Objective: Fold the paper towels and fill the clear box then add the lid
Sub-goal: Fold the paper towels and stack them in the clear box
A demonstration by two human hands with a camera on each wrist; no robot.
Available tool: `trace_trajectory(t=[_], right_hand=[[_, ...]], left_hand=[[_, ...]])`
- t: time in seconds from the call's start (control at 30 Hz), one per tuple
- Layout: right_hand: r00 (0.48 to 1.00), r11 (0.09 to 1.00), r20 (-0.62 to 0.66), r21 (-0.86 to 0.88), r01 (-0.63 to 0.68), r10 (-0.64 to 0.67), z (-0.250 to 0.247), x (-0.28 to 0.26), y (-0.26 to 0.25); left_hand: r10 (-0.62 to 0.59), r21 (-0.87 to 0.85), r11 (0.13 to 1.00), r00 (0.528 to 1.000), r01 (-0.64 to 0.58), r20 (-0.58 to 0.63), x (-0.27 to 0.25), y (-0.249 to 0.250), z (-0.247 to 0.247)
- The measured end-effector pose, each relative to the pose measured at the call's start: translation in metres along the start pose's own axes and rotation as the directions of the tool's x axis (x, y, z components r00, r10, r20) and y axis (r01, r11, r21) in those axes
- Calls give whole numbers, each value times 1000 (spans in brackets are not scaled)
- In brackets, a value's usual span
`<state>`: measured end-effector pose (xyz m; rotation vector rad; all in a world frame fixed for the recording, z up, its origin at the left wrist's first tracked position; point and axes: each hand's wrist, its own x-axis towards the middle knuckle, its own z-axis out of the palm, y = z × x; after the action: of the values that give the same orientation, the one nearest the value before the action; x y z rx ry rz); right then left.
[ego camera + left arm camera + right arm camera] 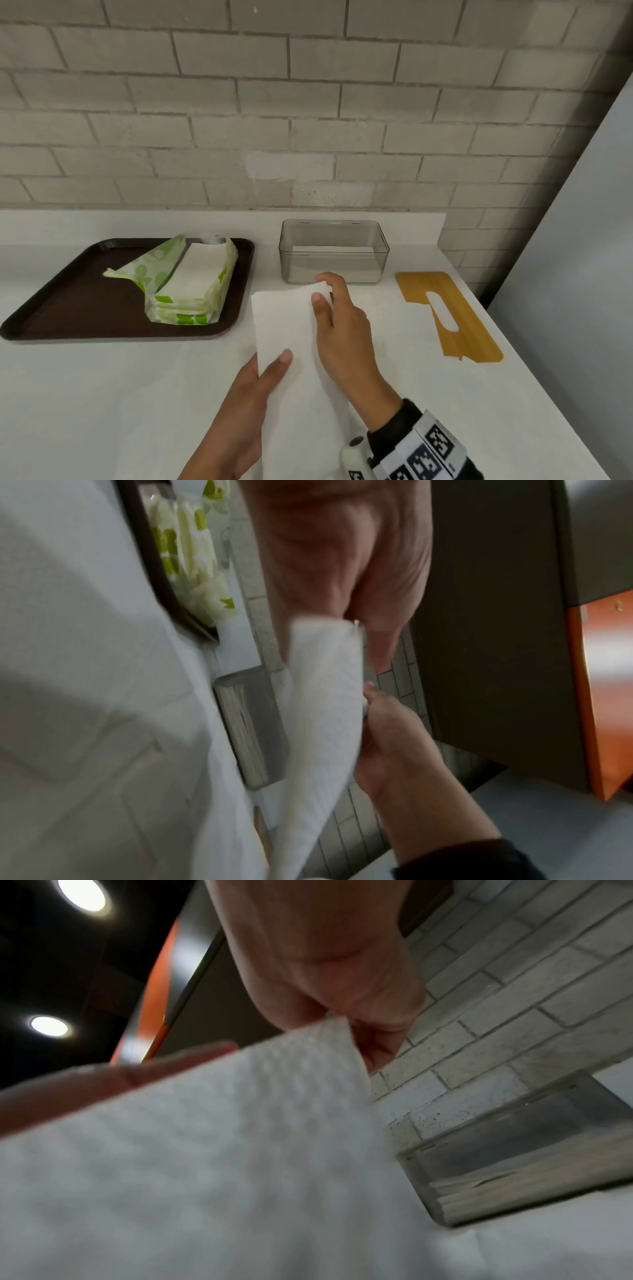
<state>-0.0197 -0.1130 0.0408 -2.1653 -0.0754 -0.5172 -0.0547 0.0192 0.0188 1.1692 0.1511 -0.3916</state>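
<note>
White paper towel (287,329) was held over the counter (102,394), long axis running from the person toward the clear box (334,251). Right hand (342,318) pinched its far corner between thumb and fingers, left hand (239,404) gripped the near left edge, thumb on top. Box sat just beyond the right hand, so that hand was nearer. Wooden lid (448,315) lay to the box's right.

White paper towel (287,329) folded lengthwise before partly filled clear box (334,253); wooden lid (448,315) right
</note>
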Motion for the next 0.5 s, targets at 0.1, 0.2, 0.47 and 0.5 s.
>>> trace_trajectory(t=[0.1,0.2,0.47,0.5], right_hand=[[994,990,77,118,-80,72,-9,9,5],[982,984,93,55,-170,164,-32,32,38],[626,436,267,-890,-131,733,-106,37,127],[606,407,250,-903,-135,755,-108,31,133]], left_hand=[[36,6,999,999,-36,-9,-3,2,-12],[71,-17,997,997,-71,-36,-7,7,-32],[108,2,994,987,-109,-118,-6,13,-54],[101,4,995,988,-101,-114,-5,13,-52]])
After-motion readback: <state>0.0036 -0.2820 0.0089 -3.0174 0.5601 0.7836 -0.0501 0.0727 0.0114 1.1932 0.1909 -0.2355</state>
